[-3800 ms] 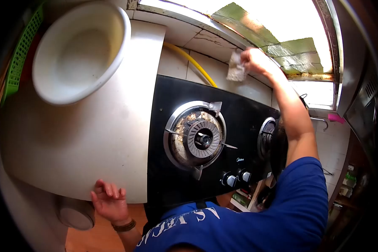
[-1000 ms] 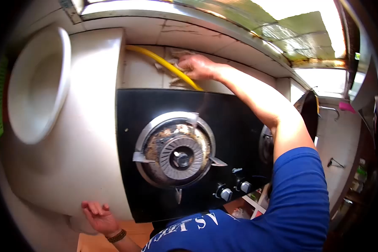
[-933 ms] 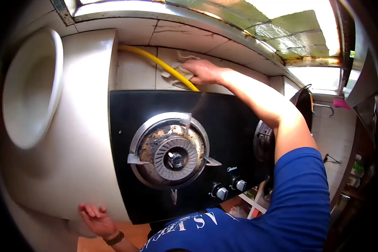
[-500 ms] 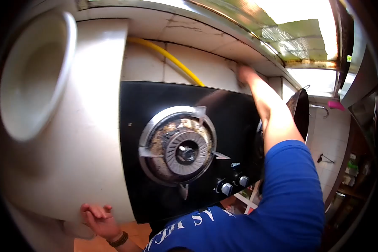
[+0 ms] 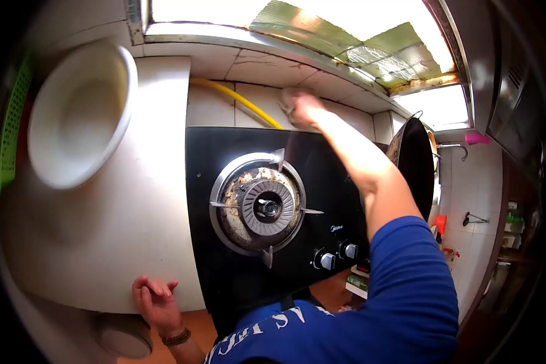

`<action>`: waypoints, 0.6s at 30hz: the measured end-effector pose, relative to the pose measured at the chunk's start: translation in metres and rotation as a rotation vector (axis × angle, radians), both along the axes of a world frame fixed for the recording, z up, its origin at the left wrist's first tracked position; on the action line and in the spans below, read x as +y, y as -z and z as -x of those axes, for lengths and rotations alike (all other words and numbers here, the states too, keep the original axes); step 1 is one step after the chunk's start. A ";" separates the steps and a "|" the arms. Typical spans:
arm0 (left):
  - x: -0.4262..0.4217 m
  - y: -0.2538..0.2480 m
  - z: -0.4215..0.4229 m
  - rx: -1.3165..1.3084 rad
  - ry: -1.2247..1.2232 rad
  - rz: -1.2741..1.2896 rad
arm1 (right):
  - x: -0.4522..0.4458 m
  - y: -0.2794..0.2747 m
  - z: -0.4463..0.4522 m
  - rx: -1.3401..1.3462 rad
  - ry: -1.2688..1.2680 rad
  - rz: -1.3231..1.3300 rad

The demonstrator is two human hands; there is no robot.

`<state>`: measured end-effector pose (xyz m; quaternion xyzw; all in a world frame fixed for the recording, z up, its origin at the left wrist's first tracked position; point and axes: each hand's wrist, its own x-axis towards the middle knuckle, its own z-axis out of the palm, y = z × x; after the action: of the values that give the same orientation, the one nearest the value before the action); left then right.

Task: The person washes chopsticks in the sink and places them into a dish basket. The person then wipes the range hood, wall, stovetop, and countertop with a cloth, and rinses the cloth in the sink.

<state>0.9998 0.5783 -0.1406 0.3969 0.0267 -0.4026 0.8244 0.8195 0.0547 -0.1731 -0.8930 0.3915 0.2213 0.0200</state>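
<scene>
The right hand (image 5: 306,108) is blurred, its fingers closed around a pale cloth (image 5: 289,104), which is bunched over the white tiles (image 5: 346,117) behind the stove; the blur hides exactly how the fingers grip it and whether it presses on the tiles. A yellow hose (image 5: 252,106) curves across the same tiles to the left of the cloth, just beside it, and drops to the back edge of the stove. The left hand (image 5: 158,303) holds nothing; it is half open, palm up with fingers loosely curled, at the front edge of the pale counter (image 5: 158,224), and I cannot tell whether it touches it. A beaded bracelet (image 5: 176,338) circles the left wrist. Between the two hands lies the black stove (image 5: 230,276), its near burner (image 5: 267,206) uncovered and stained brown around the ring, with two silver knobs (image 5: 327,261) near the front edge. The right arm reaches across the stove from a blue sleeve (image 5: 406,255), and a dark pan (image 5: 417,170) is beyond the elbow. Farther out, a large white bowl (image 5: 79,121) sits on the counter beside a green basket (image 5: 12,121), and a bright window (image 5: 358,45) runs above the tiles.
</scene>
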 end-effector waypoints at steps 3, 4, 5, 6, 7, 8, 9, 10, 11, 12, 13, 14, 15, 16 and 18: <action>-0.002 -0.005 0.000 0.004 0.036 -0.066 | 0.004 0.033 0.001 -0.147 -0.030 0.059; -0.005 -0.006 0.001 -0.019 0.021 -0.105 | 0.003 0.018 -0.003 0.077 0.060 -0.066; -0.006 -0.008 0.001 -0.043 0.004 -0.145 | -0.003 0.014 0.000 0.299 0.146 -0.195; -0.007 -0.007 0.000 -0.080 0.025 -0.175 | -0.025 0.055 0.035 0.231 0.070 -0.024; -0.009 -0.007 0.000 -0.077 0.032 -0.177 | -0.037 0.056 0.046 0.235 0.077 -0.026; -0.010 -0.008 0.002 -0.071 0.015 -0.181 | -0.046 0.055 0.054 0.324 0.133 -0.009; -0.009 -0.008 0.002 -0.066 0.002 -0.191 | -0.052 0.054 0.064 0.413 0.192 0.001; -0.007 -0.006 0.001 -0.111 0.033 -0.203 | -0.059 0.050 0.072 0.447 0.291 -0.048; -0.005 -0.004 0.002 -0.114 0.028 -0.215 | -0.072 0.046 0.079 0.480 0.379 -0.092; -0.005 -0.004 0.004 -0.101 -0.021 -0.269 | -0.099 0.069 0.101 0.493 0.422 -0.067; -0.005 -0.003 0.005 -0.083 -0.068 -0.326 | -0.125 0.096 0.128 0.511 0.466 -0.045; -0.004 -0.002 0.004 -0.084 -0.076 -0.339 | -0.140 0.098 0.147 0.536 0.519 -0.085; -0.002 -0.001 0.003 -0.094 -0.031 -0.261 | -0.147 0.103 0.158 0.563 0.575 -0.125; -0.001 0.000 0.001 -0.104 0.015 -0.181 | -0.122 0.066 0.140 0.550 0.643 -0.136; 0.000 0.002 0.002 -0.099 -0.022 -0.199 | -0.100 0.031 0.123 0.592 0.744 -0.183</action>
<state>0.9974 0.5788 -0.1430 0.4960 0.0302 -0.3687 0.7856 0.6962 -0.0457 -0.2039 -0.5857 0.6519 0.4774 0.0638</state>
